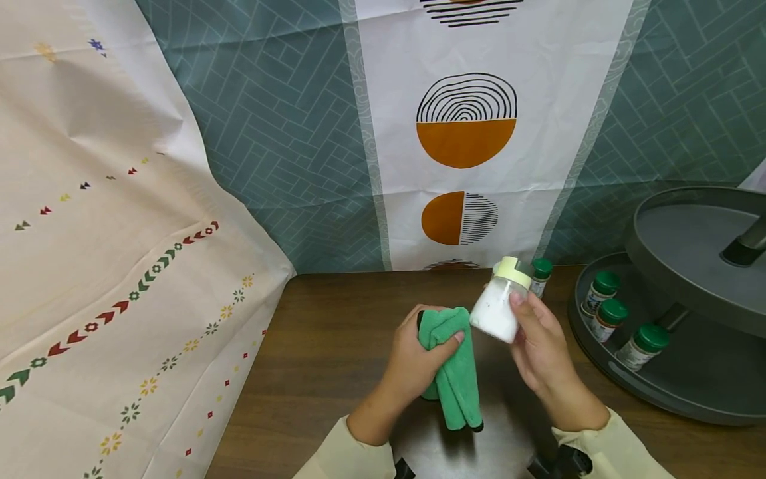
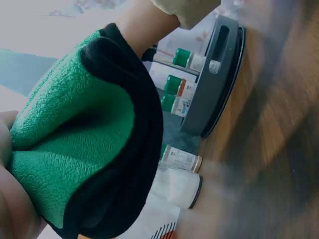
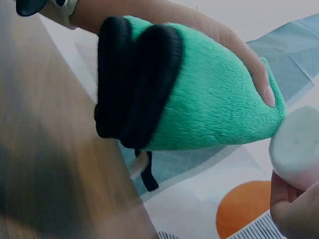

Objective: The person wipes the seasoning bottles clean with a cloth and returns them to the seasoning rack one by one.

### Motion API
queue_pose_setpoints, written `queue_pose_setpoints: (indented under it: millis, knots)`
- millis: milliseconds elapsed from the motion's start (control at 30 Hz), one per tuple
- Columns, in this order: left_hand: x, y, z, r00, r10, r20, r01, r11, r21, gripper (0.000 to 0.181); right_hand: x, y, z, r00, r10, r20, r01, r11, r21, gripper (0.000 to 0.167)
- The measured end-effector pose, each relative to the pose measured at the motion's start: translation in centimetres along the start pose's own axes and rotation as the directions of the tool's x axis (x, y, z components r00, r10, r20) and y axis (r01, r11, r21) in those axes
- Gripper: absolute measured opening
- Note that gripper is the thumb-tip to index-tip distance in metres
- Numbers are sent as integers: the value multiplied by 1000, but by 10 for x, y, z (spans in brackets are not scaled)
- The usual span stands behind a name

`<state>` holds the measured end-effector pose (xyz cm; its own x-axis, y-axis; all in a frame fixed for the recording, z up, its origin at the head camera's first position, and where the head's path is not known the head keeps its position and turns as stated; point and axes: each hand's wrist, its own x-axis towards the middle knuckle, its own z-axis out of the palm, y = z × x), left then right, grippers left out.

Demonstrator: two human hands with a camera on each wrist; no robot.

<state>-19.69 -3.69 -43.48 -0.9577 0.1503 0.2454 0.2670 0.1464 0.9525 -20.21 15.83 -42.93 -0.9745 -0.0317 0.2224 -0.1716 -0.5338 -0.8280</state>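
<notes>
My left hand grips a folded green cloth with black edging, its thumb lying across the front. In my right hand is a small clear shaker jar of white powder with a pale yellow lid, held tilted above the table. The cloth's upper edge is close to the jar's base; in the right wrist view the cloth appears to meet the jar's bottom. The cloth hides most of my right hand in the left wrist view.
A grey two-tier round rack stands at the right, with several green-capped spice jars on its lower tier. Another green-capped jar stands at the table's back, beside a white container. Patterned cloths hang behind the wooden table.
</notes>
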Motion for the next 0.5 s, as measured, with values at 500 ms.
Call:
queue_pose_setpoints:
  millis: [500]
  knots:
    - [-2, -1, 4, 984, -177, 28, 179, 979, -97, 36, -1, 1, 4, 996, -38, 80, 26, 990, 139, 41]
